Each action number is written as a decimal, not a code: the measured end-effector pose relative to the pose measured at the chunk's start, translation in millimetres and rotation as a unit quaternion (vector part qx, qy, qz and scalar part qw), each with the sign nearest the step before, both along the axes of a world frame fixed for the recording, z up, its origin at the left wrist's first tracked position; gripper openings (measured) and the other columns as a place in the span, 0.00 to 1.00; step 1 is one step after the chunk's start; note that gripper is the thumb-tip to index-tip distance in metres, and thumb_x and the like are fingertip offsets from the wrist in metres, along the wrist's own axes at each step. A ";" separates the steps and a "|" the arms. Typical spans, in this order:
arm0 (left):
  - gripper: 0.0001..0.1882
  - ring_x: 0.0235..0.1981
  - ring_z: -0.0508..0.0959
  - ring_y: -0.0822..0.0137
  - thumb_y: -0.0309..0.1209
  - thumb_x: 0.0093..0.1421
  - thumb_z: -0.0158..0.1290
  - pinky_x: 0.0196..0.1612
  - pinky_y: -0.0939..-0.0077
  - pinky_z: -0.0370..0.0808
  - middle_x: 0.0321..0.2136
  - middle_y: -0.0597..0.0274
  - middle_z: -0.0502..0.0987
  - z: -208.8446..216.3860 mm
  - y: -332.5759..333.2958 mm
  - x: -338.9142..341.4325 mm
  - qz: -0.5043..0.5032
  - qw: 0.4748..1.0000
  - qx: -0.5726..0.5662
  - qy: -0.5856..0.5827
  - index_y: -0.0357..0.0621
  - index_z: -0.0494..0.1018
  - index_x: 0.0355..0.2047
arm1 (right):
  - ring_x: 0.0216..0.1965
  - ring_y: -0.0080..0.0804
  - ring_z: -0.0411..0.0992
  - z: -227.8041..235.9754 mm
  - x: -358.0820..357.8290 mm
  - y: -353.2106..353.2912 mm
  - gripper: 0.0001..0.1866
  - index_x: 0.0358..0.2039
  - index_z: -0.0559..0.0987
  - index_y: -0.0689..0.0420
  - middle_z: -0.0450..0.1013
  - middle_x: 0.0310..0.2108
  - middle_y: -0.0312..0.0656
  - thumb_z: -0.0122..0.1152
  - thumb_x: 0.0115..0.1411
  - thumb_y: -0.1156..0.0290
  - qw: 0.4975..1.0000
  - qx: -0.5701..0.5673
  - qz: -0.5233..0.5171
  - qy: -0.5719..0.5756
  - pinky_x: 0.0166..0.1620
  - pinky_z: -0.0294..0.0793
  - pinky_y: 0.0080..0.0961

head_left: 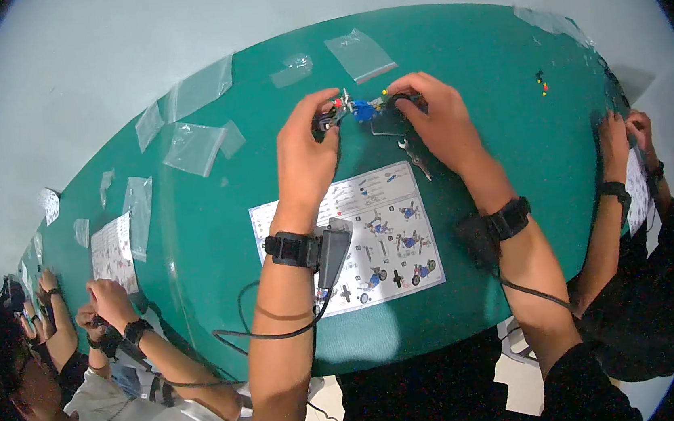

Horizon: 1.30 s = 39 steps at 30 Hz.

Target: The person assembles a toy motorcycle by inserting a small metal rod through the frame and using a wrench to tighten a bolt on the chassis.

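Note:
A small blue toy motorcycle (363,111) with silver and red parts is held between my two hands over the green table. My left hand (307,138) is closed on its left end, thumb below and fingers above. My right hand (435,116) pinches the black wheel end on the right. Fingers hide parts of both ends. Just below the toy lies an L-shaped hex key (388,133). Near my right hand rests a small metal wrench (414,159). A printed instruction sheet (385,246) with pictures of the model lies between my forearms, partly covered by the left one.
Clear plastic bags (360,55) lie along the far and left parts of the green table (509,145). Small coloured pieces (543,87) sit at the right. Other people work at both sides, one with a sheet (113,252). A black cable (276,336) crosses my left forearm.

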<state>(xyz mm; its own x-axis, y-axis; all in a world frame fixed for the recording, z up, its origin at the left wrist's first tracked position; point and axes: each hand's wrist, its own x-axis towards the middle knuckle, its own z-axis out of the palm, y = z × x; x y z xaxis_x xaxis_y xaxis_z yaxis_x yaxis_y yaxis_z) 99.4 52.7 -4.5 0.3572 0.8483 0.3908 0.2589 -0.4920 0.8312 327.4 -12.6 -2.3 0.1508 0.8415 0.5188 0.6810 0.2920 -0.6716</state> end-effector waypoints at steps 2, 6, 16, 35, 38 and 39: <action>0.28 0.56 0.86 0.62 0.12 0.63 0.62 0.63 0.68 0.79 0.52 0.54 0.87 0.5 0.3 -1.6 0.004 1.000 0.007 -0.009 0.44 0.81 0.63 | 0.48 0.53 0.84 0.8 -1.0 0.3 0.08 0.47 0.84 0.58 0.83 0.44 0.50 0.67 0.69 0.78 1.000 0.008 -0.007 -0.005 0.51 0.82 0.44; 0.25 0.55 0.86 0.62 0.12 0.64 0.61 0.62 0.68 0.79 0.51 0.54 0.88 2.8 -0.2 -1.3 0.016 1.000 0.012 -0.011 0.44 0.82 0.61 | 0.48 0.54 0.84 3.4 -3.5 -0.3 0.08 0.47 0.83 0.58 0.83 0.43 0.50 0.66 0.69 0.80 1.000 0.025 0.002 0.017 0.52 0.82 0.44; 0.24 0.51 0.86 0.63 0.18 0.64 0.66 0.59 0.69 0.80 0.49 0.56 0.88 1.7 -1.0 1.2 0.032 0.999 0.020 0.004 0.45 0.82 0.60 | 0.51 0.46 0.83 3.9 -2.9 -2.5 0.12 0.52 0.84 0.59 0.82 0.48 0.47 0.67 0.68 0.79 0.999 -0.030 0.007 -0.009 0.57 0.82 0.37; 0.28 0.52 0.86 0.59 0.24 0.66 0.69 0.58 0.65 0.81 0.51 0.53 0.86 -2.2 1.6 4.2 -0.001 0.998 0.036 0.056 0.46 0.78 0.66 | 0.47 0.58 0.82 -4.0 -21.2 0.3 0.08 0.48 0.83 0.60 0.82 0.44 0.53 0.65 0.72 0.73 0.999 -0.028 0.040 0.006 0.50 0.82 0.47; 0.28 0.51 0.86 0.59 0.24 0.65 0.70 0.58 0.65 0.81 0.51 0.53 0.86 -2.6 1.3 4.8 0.002 0.997 0.048 0.061 0.46 0.78 0.66 | 0.47 0.58 0.82 -6.0 -19.5 1.9 0.08 0.48 0.83 0.60 0.82 0.43 0.53 0.65 0.72 0.73 0.999 -0.010 0.039 0.000 0.49 0.82 0.47; 0.28 0.51 0.86 0.59 0.24 0.65 0.70 0.58 0.65 0.81 0.50 0.53 0.87 -2.8 1.3 4.7 0.004 0.997 0.057 0.060 0.46 0.78 0.66 | 0.46 0.58 0.82 -5.7 -19.5 1.9 0.08 0.48 0.83 0.60 0.82 0.43 0.53 0.65 0.72 0.73 0.999 -0.011 0.038 -0.002 0.49 0.82 0.48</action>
<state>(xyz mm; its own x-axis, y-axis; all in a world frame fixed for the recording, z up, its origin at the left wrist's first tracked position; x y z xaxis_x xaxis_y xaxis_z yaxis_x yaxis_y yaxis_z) 104.1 54.0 -7.3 0.4009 0.8038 0.4396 0.3563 -0.5789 0.7335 307.9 -10.6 -8.0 0.0841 0.8616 0.5005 0.6606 0.3278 -0.6754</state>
